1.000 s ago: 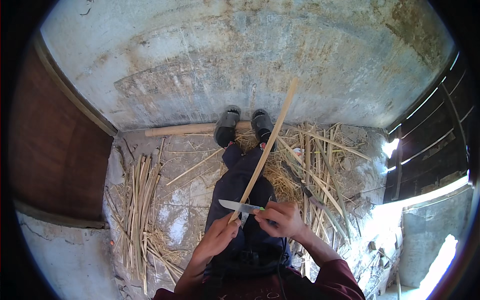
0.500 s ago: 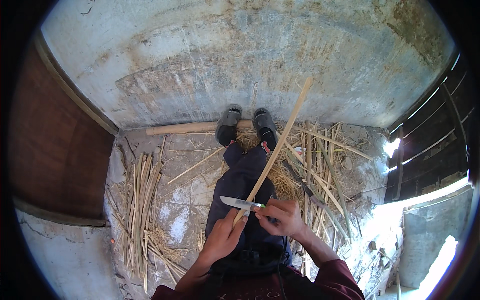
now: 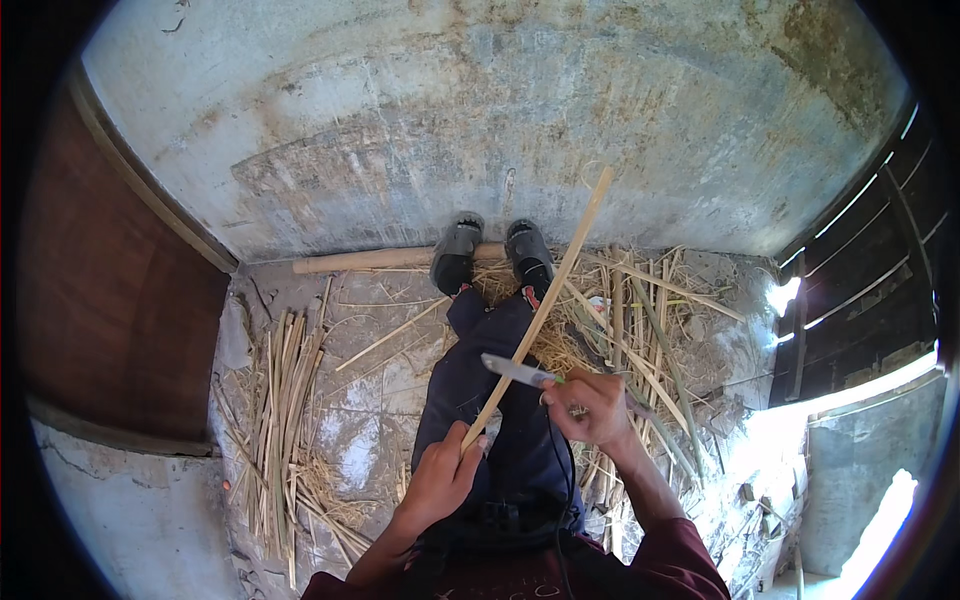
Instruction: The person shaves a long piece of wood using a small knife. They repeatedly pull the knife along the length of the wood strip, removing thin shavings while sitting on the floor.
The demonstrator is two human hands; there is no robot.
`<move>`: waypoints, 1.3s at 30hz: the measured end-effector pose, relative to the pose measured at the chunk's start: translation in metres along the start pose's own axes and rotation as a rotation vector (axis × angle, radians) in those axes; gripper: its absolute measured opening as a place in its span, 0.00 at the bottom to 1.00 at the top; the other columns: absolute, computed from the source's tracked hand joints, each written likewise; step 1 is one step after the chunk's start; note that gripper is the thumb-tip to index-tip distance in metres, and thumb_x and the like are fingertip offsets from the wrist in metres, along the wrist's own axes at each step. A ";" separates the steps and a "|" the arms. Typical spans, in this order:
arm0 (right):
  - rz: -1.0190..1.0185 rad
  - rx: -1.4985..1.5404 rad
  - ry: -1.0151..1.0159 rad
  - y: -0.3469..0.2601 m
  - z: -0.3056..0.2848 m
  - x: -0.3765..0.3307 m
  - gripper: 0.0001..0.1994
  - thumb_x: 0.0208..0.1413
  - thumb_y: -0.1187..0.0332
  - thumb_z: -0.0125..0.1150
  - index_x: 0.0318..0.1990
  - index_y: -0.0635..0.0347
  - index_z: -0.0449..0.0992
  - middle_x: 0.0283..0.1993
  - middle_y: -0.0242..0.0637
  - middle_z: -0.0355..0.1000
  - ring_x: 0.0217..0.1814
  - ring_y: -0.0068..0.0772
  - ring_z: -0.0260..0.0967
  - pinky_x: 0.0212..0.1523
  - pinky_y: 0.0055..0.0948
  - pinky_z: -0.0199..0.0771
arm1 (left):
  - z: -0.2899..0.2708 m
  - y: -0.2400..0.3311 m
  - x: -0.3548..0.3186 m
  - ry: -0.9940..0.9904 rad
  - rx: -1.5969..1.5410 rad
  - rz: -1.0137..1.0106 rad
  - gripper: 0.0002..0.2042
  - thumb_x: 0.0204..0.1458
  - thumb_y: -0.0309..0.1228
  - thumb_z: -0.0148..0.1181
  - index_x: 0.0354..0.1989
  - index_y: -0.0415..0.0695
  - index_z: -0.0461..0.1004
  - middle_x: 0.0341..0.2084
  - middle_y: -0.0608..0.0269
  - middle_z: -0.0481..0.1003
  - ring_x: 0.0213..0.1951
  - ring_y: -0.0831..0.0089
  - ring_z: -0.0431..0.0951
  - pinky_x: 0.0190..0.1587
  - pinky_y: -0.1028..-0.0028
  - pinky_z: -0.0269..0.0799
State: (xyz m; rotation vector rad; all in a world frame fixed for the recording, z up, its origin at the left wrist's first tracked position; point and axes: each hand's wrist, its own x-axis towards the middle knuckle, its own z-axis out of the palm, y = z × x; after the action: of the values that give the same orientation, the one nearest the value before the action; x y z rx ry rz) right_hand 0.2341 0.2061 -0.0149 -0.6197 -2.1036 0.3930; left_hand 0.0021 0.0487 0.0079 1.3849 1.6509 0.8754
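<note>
Pale strip slants above dark trousers toward 1 o'clock; probably light, stiff, splintery; near end looks the best hold. Left hand: fingers closed round that end. Right hand, at its 2 o'clock: fingers curled round knife, blade toward 10 o'clock.

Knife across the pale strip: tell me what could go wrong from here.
The knife crosses the pale strip beyond the left hand; a slip toward that hand could cut it. The knife also shows over the dark trousers, so an overshoot might nick a leg.
</note>
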 end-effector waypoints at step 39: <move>0.108 -0.056 0.241 0.067 -0.042 0.002 0.03 0.58 0.80 0.68 0.38 0.63 0.82 0.27 0.39 0.78 0.20 0.26 0.71 0.22 0.29 0.64 | -0.002 -0.017 -0.037 -0.012 0.225 -0.023 0.10 0.72 0.32 0.58 0.44 0.39 0.67 0.23 0.38 0.77 0.29 0.33 0.80 0.31 0.43 0.72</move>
State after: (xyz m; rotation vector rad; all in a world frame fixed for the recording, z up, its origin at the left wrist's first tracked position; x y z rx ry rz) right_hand 0.2866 0.2651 -0.0229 -0.7766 -1.8615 0.3041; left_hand -0.0038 0.0094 -0.0013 1.5146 1.7963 0.6824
